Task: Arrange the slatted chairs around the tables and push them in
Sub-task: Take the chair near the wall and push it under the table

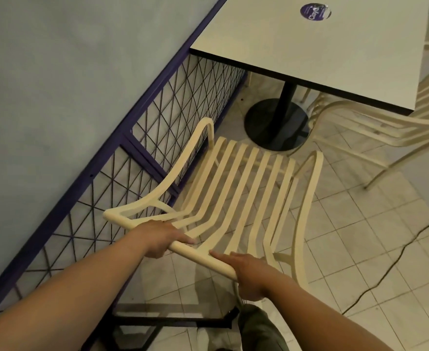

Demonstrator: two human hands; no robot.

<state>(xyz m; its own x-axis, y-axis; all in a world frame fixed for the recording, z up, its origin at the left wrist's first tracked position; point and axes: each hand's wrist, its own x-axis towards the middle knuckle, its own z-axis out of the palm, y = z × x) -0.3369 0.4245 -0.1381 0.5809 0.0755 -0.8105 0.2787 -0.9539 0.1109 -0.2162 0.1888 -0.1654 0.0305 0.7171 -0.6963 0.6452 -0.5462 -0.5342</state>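
A cream slatted chair [246, 188] is held by its top rail, seen from behind and above, with its seat pointing toward the table [322, 49] ahead. The chair stands on the tiled floor [360, 249], just short of the surface's near edge and not yet under it, its front slats near the black round base [276, 122] of the pedestal. The left hand [157, 236] is closed around the rail left of centre, forefinger laid along the top; the right hand [251, 272] is clenched on the same rail near its right end, forefinger likewise stretched along it. Each grip is thus wrapped on the chair's back. The left armrest runs close beside a purple wire-mesh fence [132, 160], behind which a pale blue sheet [56, 84] is stretched. A round purple sticker [315, 11] lies on the surface's top. A second chair [385, 122] of the same make is seen at the right, partly tucked under the surface. A dark cable [398, 252] trails across the floor at right.
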